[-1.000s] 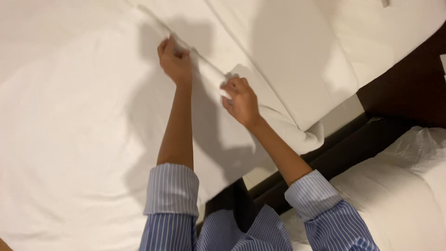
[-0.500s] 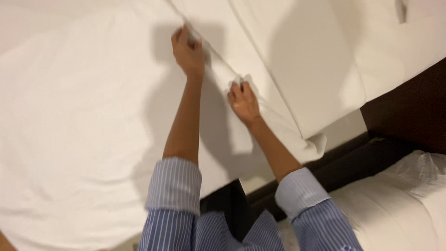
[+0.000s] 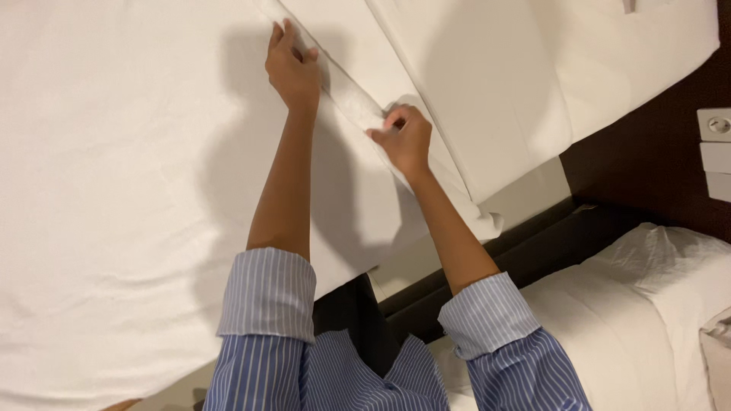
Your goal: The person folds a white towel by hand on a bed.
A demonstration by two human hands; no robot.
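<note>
Hands (image 3: 293, 68) (image 3: 403, 137) gripping sheet fold (image 3: 346, 91), mattress edge

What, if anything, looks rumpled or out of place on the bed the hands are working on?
Only the folded sheet edge stands out: it bunches into a ridge between the left hand and the right hand, which pinches it. The sheet beside it lies mostly smooth.

One head-worn camera here, looking steeply down along both outstretched forearms onto the white bed (image 3: 114, 190). It sits close, the striped cuffs filling the bottom edge. A second bed (image 3: 640, 320) shows at lower right.
</note>
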